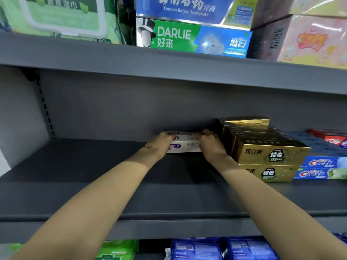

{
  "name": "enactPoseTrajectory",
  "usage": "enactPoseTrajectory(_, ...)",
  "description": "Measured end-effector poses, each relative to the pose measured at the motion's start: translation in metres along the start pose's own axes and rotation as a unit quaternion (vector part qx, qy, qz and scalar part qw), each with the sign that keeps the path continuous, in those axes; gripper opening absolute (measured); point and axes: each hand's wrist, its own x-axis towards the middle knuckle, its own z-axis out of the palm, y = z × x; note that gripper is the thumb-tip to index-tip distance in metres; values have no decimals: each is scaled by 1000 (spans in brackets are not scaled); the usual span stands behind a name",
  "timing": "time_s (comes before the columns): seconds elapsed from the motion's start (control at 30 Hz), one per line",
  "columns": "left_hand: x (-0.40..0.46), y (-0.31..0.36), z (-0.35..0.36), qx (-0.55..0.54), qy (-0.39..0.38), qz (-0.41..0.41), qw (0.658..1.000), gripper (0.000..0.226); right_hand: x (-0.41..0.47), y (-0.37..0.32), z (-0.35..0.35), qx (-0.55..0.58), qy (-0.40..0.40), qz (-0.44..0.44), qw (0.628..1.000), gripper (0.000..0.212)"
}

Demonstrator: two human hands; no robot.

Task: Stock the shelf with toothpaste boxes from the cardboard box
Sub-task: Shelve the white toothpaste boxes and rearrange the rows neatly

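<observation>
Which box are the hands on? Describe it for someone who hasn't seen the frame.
Middle grey shelf, far back, just left of the gold box stack. Left hand and right hand grip the white box. It alone is white with purple print.

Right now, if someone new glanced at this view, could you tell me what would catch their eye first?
Both bare arms reach deep onto the grey middle shelf, the left hand and right hand gripping the ends of white toothpaste boxes near the back wall. Just to their right stands a shiny stack of gold boxes. On the shelf above, a green and blue Darlie box stands out.
</observation>
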Motion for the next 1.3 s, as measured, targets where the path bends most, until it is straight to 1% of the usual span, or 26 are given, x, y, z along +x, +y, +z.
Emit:
enactPoseTrajectory(0.1, 6, 1, 2, 27, -13, -23, 999, 52, 1, 0, 9, -4, -10, 19, 1000, 52)
enactPoseTrajectory(0.17, 11, 4, 4, 42, -27, -44, 998, 58, -2, 0, 16, -6, -28, 30, 999, 60)
enactPoseTrajectory(0.23, 13, 7, 4, 67, -34, -53, 996, 58, -5, 2, 21, -9, -31, 21, 999, 71)
enactPoseTrajectory(0.3, 13, 9, 3, 88, -29, -57, 994, 57, -5, 3, 19, 4, -37, 13, 999, 74)
enactPoseTrajectory(0.37, 8, 9, -3, 99, -14, -52, 994, 56, -5, 2, 13, 26, -55, 16, 998, 70)
enactPoseTrajectory(0.43, 0, 12, -11, 86, -1, -57, 995, 50, -7, -1, 2, 59, -64, 21, 996, 65)
enactPoseTrajectory(0.57, -26, 20, -32, 37, 57, -58, 996, 32, -22, -12, -24, 113, -55, 6, 992, 52)
enactPoseTrajectory(0.67, -53, 20, -44, -11, 69, -66, 995, 26, -40, -29, -42, 149, -39, -7, 988, 47)
enactPoseTrajectory(0.7, -62, 21, -48, -9, 72, -69, 995, 26, -46, -36, -47, 156, -36, -7, 987, 44)
enactPoseTrajectory(0.8, -88, 30, -60, 50, 81, -73, 993, 29, -67, -55, -63, 187, -34, -4, 982, 34)
enactPoseTrajectory(0.93, -140, 47, -67, 58, 116, -66, 989, 25, -113, -80, -80, 234, -23, -34, 971, 27)
enactPoseTrajectory(1.03, -190, 58, -67, 16, 101, -75, 992, 21, -158, -98, -91, 262, -31, -64, 962, 23)
enactPoseTrajectory(1.17, -273, 67, -63, -28, 82, -139, 986, 19, -226, -124, -95, 293, -57, -90, 950, 21)
enactPoseTrajectory(1.3, -381, 67, -49, -91, 59, -212, 971, 13, -308, -164, -88, 286, -138, -134, 939, 21)
